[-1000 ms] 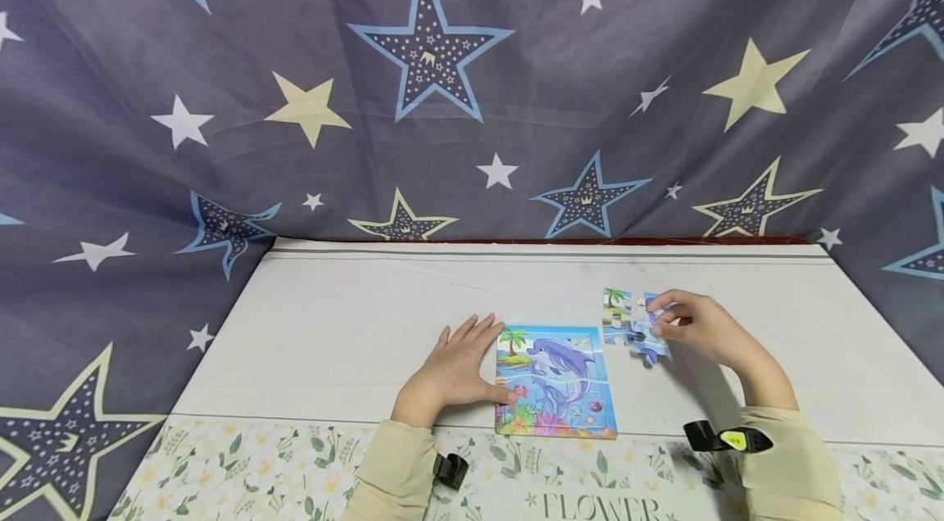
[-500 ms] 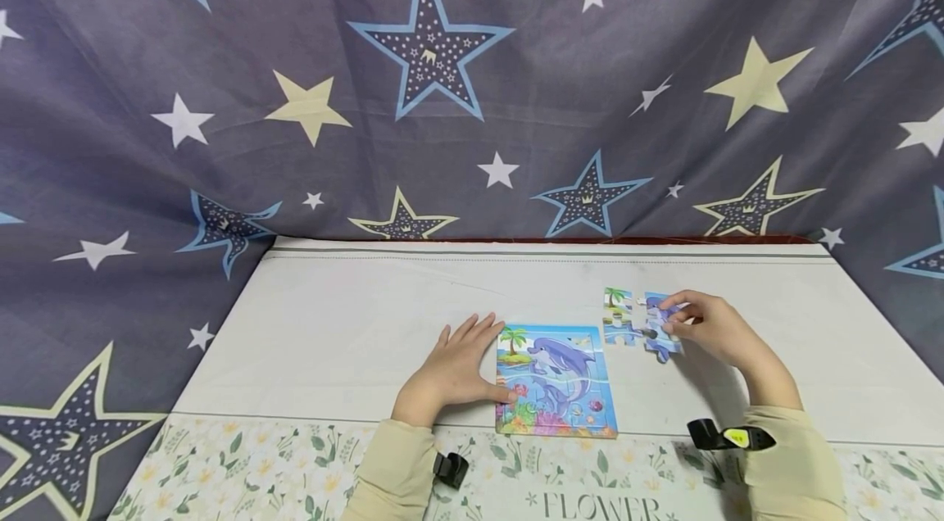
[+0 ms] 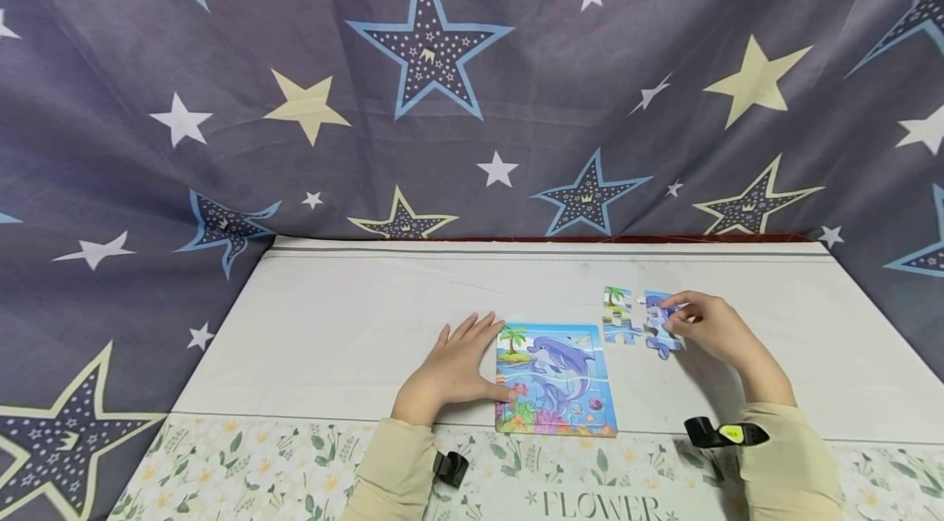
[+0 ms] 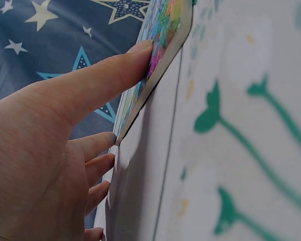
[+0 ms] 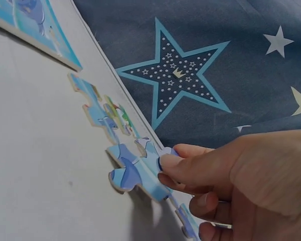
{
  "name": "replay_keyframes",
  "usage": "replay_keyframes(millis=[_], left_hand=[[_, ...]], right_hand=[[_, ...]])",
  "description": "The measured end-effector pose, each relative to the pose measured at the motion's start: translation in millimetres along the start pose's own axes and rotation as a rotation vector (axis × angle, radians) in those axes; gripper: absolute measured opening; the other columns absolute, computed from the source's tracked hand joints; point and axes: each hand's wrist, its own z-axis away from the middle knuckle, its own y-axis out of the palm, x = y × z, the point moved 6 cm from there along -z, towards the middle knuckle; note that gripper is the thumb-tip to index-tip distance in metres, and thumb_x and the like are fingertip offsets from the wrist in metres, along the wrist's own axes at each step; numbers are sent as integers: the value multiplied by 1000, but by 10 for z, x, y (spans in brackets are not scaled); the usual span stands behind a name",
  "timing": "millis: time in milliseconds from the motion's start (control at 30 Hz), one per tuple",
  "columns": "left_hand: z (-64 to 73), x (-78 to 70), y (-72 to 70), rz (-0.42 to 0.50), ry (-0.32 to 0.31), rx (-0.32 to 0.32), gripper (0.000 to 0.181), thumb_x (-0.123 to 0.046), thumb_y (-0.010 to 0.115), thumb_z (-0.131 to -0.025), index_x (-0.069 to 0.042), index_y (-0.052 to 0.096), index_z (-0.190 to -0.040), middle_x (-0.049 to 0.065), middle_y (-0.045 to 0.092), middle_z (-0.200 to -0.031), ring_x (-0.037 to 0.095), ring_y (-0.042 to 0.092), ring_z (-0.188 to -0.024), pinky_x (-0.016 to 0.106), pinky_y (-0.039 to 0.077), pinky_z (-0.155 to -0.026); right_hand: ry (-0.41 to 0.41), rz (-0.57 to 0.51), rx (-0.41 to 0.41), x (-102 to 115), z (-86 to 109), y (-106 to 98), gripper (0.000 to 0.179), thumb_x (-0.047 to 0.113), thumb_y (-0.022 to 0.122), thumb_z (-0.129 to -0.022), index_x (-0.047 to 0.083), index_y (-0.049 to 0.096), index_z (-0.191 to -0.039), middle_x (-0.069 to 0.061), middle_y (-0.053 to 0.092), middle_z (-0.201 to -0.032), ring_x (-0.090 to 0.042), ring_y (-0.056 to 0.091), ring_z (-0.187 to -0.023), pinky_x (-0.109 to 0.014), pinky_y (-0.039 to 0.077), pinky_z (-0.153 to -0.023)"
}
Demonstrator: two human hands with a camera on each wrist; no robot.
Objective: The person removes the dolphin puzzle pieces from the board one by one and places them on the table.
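A square dolphin jigsaw puzzle board (image 3: 556, 378) lies flat on the table. My left hand (image 3: 453, 373) rests at its left edge, thumb (image 4: 125, 63) on the picture and the other fingers extended along the side. To the right, my right hand (image 3: 711, 328) pinches a blue-and-purple puzzle piece (image 5: 135, 168) between thumb and fingertips. That piece looks tilted above the cloth, with a shadow under it. Just left of it are palm-tree puzzle pieces (image 3: 618, 316), and another blue piece (image 5: 188, 221) shows below my fingers in the right wrist view.
White cloth (image 3: 354, 324) covers the table, with a floral strip (image 3: 258, 464) along the front. A dark star-patterned curtain (image 3: 472, 95) hangs behind and at both sides. Black straps (image 3: 726, 434) sit at both wrists.
My right hand has shifted slightly right with the dolphin-patterned piece, widening the gap to the palm-tree pieces. Over the last half second it has barely moved. My left hand stays put.
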Motion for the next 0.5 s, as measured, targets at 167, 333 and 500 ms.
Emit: replay_keyframes(millis=[167,333,500], left_hand=[[1,-4,-7,-3,-2,1,107,-55,82,-71,-15,31,-157,4,23,-163,29,13,-151,58,4,-119],[4,-7,-5,-5,-1,2,109,-58,82,-71,-15,31,-157,5,23,-163,30,12,-151,58,4,-120],[7,-2,1,-3,-3,5,110,-59,81,-70,-15,30,-157,4,22,-163,30,12,-151,57,4,-120]], right_hand=[[10,13,-8,-35,-15,20,23,1,69,-90,-8,65,-111,-7,65,-82,-17,58,-72,-26,47,-58],[38,33,-17,-71,-25,43,23,2,70,-89,-9,66,-109,-6,64,-81,-17,58,-74,-26,46,-58],[60,46,-15,-106,-27,52,23,5,70,-90,-10,66,-108,-6,64,-81,-17,57,-75,-28,46,-59]])
